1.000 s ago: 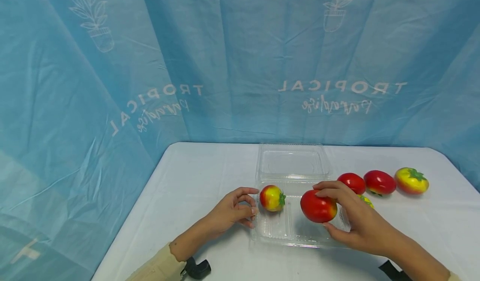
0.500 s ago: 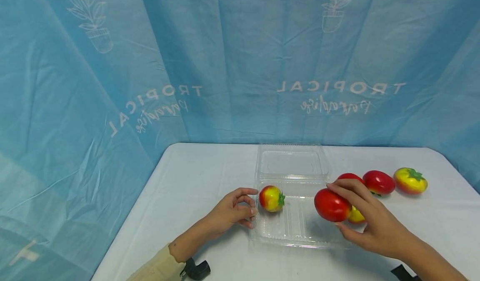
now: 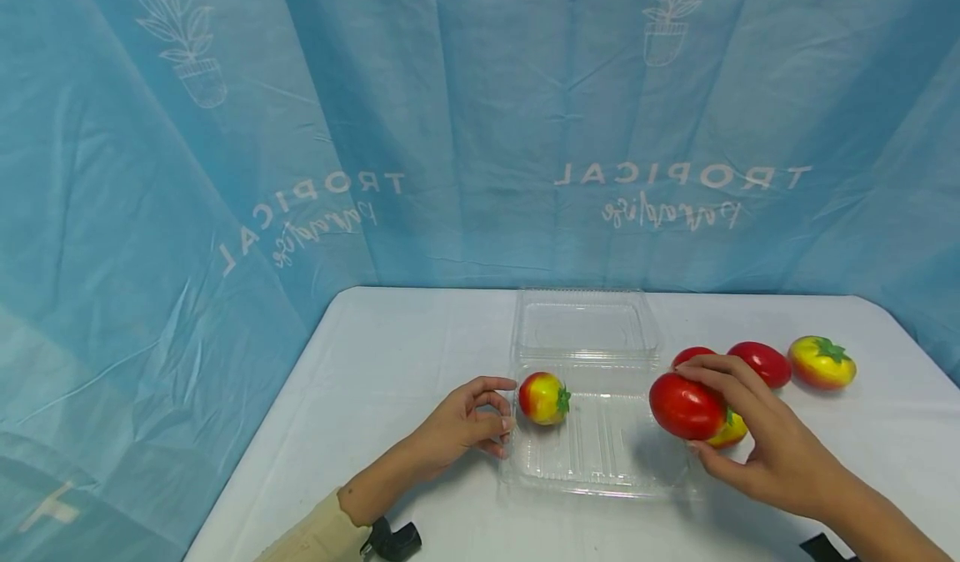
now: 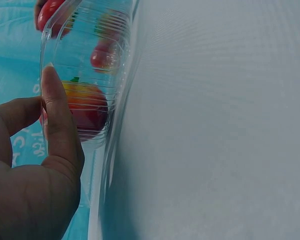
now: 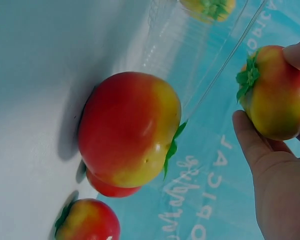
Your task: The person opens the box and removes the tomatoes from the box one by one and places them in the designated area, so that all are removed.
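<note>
My right hand [image 3: 772,454] grips a shiny toy tomato [image 3: 686,405], red shading to yellow, above the clear plastic clamshell container's right edge. In the right wrist view, the held tomato's green leafy top [image 5: 248,77] faces left between fingers and thumb. My left hand [image 3: 468,420] pinches the container [image 3: 592,491] at its left wall, with the thumb along the outside in the left wrist view. One red-and-yellow toy tomato [image 3: 543,398] lies inside at the left. Partly behind my right hand is another tomato [image 3: 731,430], shown large on the cloth [image 5: 130,130] in the right wrist view.
The container's lid [image 3: 585,324] lies open toward the back. Right of it are a red tomato [image 3: 692,354], partly covered by my hand, another red tomato [image 3: 761,363] and a yellow one [image 3: 822,362]. Blue curtains [image 3: 480,128] hang behind the white-covered table [image 3: 420,328].
My right hand has carried the held tomato rightward, from over the middle of the container's right half to its right edge. The left hand has stayed at the left wall.
</note>
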A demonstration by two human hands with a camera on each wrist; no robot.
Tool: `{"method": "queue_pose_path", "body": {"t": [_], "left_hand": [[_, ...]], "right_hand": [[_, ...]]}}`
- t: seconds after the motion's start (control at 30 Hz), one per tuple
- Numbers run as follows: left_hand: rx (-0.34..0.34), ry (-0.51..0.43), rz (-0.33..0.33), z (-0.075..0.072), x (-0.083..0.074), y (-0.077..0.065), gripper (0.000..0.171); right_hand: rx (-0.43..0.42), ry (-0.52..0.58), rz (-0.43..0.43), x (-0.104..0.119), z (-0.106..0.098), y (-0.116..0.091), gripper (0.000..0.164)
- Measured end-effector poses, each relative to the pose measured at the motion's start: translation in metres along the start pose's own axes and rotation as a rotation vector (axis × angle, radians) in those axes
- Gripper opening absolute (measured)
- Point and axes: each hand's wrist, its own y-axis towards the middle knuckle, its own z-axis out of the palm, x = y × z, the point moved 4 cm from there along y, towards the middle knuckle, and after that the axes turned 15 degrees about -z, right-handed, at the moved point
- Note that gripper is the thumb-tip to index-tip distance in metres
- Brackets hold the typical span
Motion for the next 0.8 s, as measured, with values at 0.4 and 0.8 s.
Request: {"method": "queue_pose_path", "body": {"t": [0.4, 0.8], "left_hand": [[0.008, 0.0, -0.013, -0.001, 0.0, 0.0, 0.058], [0.009, 0.007, -0.014, -0.001, 0.0, 0.001, 0.058]], "right_hand": [[0.011, -0.023, 0.058, -0.009, -0.006, -0.006, 0.123], [-0.007, -0.053, 0.044, -0.015, -0.013, -0.013, 0.12]]}}
